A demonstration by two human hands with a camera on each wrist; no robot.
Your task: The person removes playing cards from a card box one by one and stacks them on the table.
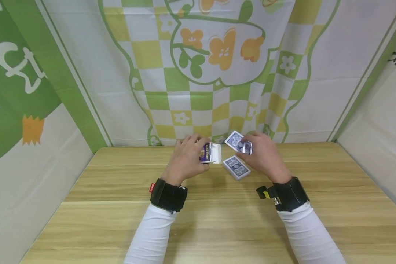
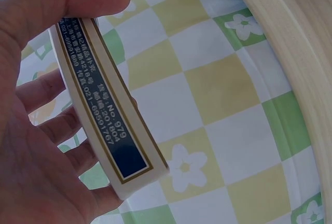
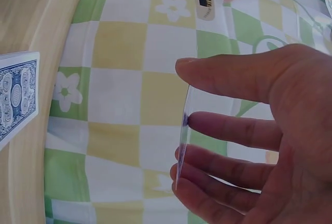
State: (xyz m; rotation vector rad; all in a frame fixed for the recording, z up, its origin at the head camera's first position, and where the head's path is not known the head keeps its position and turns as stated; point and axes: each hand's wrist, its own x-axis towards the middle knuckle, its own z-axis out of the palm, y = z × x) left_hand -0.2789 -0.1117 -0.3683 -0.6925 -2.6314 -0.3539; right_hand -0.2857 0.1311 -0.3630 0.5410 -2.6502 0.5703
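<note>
My left hand (image 1: 188, 157) grips a small playing-card box (image 1: 206, 153), its white end flap (image 1: 216, 153) swung out to the right. In the left wrist view the box's narrow side (image 2: 106, 105), printed with text, lies between thumb and fingers. My right hand (image 1: 265, 156) pinches a blue-backed playing card (image 1: 235, 140) above the table. The right wrist view shows that thin card (image 3: 182, 136) nearly edge-on, between the thumb and several fingertips. Below it a deck of cards (image 1: 236, 167) lies stacked on the table, blue back up; neither hand touches it.
A wooden table (image 1: 217, 227) reaches back to a checked, flowered cloth (image 1: 201, 99) hanging right behind the hands. More printed cloth (image 1: 36, 154) hangs along the left side, and a pale sheet (image 1: 376, 121) on the right. Black bands (image 1: 168, 195) circle both wrists.
</note>
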